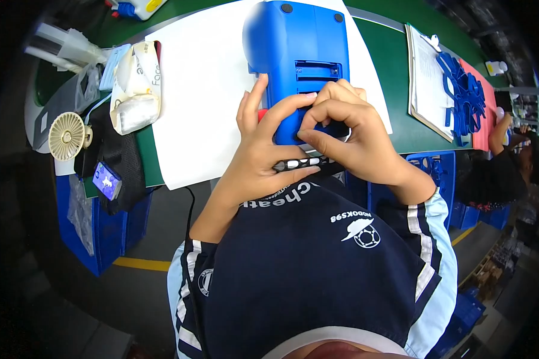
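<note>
A blue plastic device housing (305, 36) lies face down on a white sheet (203, 90), with round black feet at its far corners and a recessed open compartment (318, 70) in its back. My left hand (260, 143) grips its near end, index finger across the top and thumb at the near edge. Beside that thumb runs a black strip with white patches (305, 163). My right hand (353, 125) is closed in a pinch over the near right corner; whatever is between its fingertips is hidden. A bit of red (262, 115) shows beside my left fingers.
Left on the green table (377, 54) are a tissue pack (139, 90), a small fan (70, 136) and a device with a lit screen (106, 180). Right are a clipboard with papers (428, 81) and blue plastic parts (461, 96). A blue bin (96, 233) stands below. Another person (497, 161) is at far right.
</note>
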Available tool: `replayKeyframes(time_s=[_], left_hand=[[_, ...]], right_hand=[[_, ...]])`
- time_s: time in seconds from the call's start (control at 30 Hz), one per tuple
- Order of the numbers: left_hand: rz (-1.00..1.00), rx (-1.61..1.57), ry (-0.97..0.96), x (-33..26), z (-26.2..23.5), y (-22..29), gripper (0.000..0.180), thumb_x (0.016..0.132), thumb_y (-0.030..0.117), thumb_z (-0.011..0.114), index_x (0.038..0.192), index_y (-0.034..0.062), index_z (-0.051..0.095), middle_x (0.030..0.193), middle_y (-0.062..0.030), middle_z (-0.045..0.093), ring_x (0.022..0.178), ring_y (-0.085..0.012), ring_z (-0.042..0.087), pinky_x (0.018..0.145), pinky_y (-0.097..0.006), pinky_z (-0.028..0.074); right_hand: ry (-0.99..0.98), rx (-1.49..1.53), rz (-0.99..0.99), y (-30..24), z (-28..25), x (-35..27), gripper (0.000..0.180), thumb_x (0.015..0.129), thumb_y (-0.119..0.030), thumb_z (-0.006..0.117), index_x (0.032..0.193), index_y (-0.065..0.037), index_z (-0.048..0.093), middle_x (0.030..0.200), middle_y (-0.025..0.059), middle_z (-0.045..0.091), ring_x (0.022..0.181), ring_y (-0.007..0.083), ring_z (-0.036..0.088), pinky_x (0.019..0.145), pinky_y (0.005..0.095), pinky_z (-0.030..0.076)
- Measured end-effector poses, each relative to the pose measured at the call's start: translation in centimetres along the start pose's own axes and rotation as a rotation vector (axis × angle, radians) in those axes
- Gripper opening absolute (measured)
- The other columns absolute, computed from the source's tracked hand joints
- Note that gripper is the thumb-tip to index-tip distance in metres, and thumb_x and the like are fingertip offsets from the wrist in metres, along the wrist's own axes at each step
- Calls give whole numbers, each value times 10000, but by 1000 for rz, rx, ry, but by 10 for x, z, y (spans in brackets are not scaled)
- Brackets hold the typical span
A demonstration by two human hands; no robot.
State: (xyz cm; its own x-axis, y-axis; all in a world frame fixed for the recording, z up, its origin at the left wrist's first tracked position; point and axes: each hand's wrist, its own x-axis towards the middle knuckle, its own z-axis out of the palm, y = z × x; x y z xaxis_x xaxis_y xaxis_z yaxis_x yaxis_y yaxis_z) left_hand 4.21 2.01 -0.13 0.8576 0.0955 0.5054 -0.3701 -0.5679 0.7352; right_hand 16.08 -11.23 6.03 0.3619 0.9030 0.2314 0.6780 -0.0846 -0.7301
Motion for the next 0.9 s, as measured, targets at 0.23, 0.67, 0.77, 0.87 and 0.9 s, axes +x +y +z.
replayKeyframes(time_s=[0.23,0.67,0.77,0.87,0.9], left_hand=[[8,-4,16,-1,0,-2,229,642,297,750,583,109,634,1350,-49,404,1341,-405,31,1012,-605,12],[9,1,-1,-4,0,2,211,643,275,753,596,108,632,1347,-56,402,1341,-405,29,1012,-600,27],[17,-17,12,-4,1,2,206,643,270,754,603,107,634,1344,-61,404,1339,-409,28,1013,-600,29],[19,6,28,-5,-1,-3,198,642,273,752,605,111,645,1353,-50,399,1339,-412,19,1016,-599,16],[26,7,26,-4,-2,-3,198,642,273,752,605,111,645,1353,-50,399,1339,-412,19,1016,-599,16]], right_hand=[[16,-46,-14,-2,4,1,74,680,-89,681,732,-106,630,729,-13,467,774,145,437,753,300,252],[21,-112,-45,-3,6,-5,100,690,-96,684,735,-113,597,757,5,461,798,172,426,748,304,256],[30,-120,-62,-5,7,-4,150,695,-99,692,781,-106,568,801,28,448,819,183,422,759,309,261],[78,-95,-44,-3,10,-1,235,694,-97,703,856,-90,534,849,54,443,829,195,423,772,307,283],[100,-74,-36,-1,10,0,281,691,-97,710,894,-81,517,873,66,445,828,201,426,778,300,299]])
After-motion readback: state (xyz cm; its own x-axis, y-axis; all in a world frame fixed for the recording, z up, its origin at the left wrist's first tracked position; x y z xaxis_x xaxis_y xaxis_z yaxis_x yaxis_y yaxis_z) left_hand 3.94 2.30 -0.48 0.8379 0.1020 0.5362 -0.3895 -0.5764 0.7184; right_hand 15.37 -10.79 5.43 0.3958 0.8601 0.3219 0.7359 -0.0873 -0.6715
